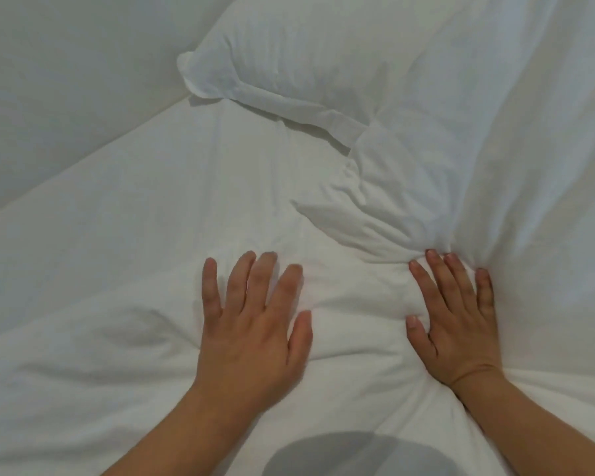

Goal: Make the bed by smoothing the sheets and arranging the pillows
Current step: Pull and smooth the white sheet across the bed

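White soft puffy duvet gives under both flat hands, left hand and right hand, fingers straight; I judge it light, best pulled by its edge.

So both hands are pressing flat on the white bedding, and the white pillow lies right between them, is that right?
Not quite. The left hand and right hand do press flat on the rumpled white bedding, but the soft white pillow is not between them. The head view shows it lying beyond the fingertips, apart from both hands, near the far edge of the bed.
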Demonstrator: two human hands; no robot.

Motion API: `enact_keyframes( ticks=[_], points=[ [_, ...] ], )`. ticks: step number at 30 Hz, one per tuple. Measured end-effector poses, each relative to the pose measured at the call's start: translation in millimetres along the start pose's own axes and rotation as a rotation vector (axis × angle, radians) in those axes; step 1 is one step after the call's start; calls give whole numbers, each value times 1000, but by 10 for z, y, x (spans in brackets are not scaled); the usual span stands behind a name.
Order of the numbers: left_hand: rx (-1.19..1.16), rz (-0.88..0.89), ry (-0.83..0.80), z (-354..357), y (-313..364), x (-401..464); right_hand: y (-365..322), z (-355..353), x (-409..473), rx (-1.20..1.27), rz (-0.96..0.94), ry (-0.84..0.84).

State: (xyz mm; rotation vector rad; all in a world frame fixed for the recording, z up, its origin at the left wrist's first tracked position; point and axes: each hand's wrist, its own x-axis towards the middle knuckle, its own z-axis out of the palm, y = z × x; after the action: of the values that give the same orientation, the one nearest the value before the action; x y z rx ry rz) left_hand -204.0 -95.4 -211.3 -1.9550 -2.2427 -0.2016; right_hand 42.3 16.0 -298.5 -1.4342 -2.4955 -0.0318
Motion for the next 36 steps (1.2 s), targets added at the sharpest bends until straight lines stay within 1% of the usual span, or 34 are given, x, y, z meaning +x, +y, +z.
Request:
enact_keyframes(
  ticks=[2, 3, 4, 7, 9, 12, 15, 16, 17, 19, 20, 21, 22, 23, 24, 25, 26, 27, 29, 30, 31, 32, 33, 34, 35, 36],
  points=[
    [19, 27, -111, 166, -126, -179, -5, 11, 6, 11, -6, 15],
    [28, 9, -150, 290, -183, -153, -13, 14, 5, 12, -5, 26],
    [27, -13, -159, 411, -212, -76, -12, 14, 10, 11, 1, 41],
    [12, -63, -121, 621, -217, 128, -37, -26, 32, 1, 9, 73],
    [21, -60, -93, 670, -235, 114, -65, -70, 16, -32, 15, 38],
    [7, -70, -158, 611, -291, 70, -134, -251, 23, -120, 72, -182],
    [-126, -54, -234, 334, -340, 120, -434, -686, 169, -193, 216, -465],
    [-131, -31, -231, 178, -396, 138, -601, -882, 229, -167, 264, -493],
    [-84, -2, -192, 12, -505, 123, -808, -1065, 236, -106, 283, -462],
    [3, -12, -33, -259, -890, -101, -1328, -1253, 71, 99, 184, -355],
    [20, -60, -11, -326, -1153, -331, -1616, -1252, -127, 189, 97, -370],
    [33, -136, -76, -330, -1443, -621, -1896, -1201, -395, 244, -5, -426],
    [60, -253, -198, -282, -1737, -958, -2136, -1068, -713, 239, -111, -466],
    [73, -413, -363, -260, -1986, -1301, -2326, -909, -1025, 186, -184, -507],
    [58, -576, -493, -273, -2144, -1583, -2428, -758, -1251, 114, -215, -527],
    [34, -686, -550, -319, -2213, -1772, -2470, -657, -1376, 54, -204, -539],
    [27, -727, -539, -377, -2190, -1886, -2476, -621, -1402, 28, -170, -542],
    [30, -703, -474, -478, -2068, -1973, -2469, -673, -1373, 27, -136, -566],
    [-33, -565, -295, -741, -1570, -2188, -2448, -895, -1351, 37, -134, -668],
    [-127, -502, -244, -857, -1231, -2349, -2424, -1020, -1427, 56, -151, -688],
    [-218, -439, -243, -921, -886, -2571, -2390, -1143, -1555, 83, -167, -684],
    [-289, -391, -296, -928, -559, -2848, -2350, -1252, -1743, 103, -181, -676],
    [-308, -367, -401, -895, -299, -3155, -2298, -1346, -1967, 106, -204, -674],
    [-278, -369, -473, -831, -169, -3448, -2233, -1430, -2206, 95, -238, -673],
    [-226, -424, -488, -761, -165, -3697, -2170, -1506, -2437, 76, -276, -666],
    [-206, -542, -467, -685, -237, -3899, -2105, -1566, -2640, 60, -301, -647]
  ],
)
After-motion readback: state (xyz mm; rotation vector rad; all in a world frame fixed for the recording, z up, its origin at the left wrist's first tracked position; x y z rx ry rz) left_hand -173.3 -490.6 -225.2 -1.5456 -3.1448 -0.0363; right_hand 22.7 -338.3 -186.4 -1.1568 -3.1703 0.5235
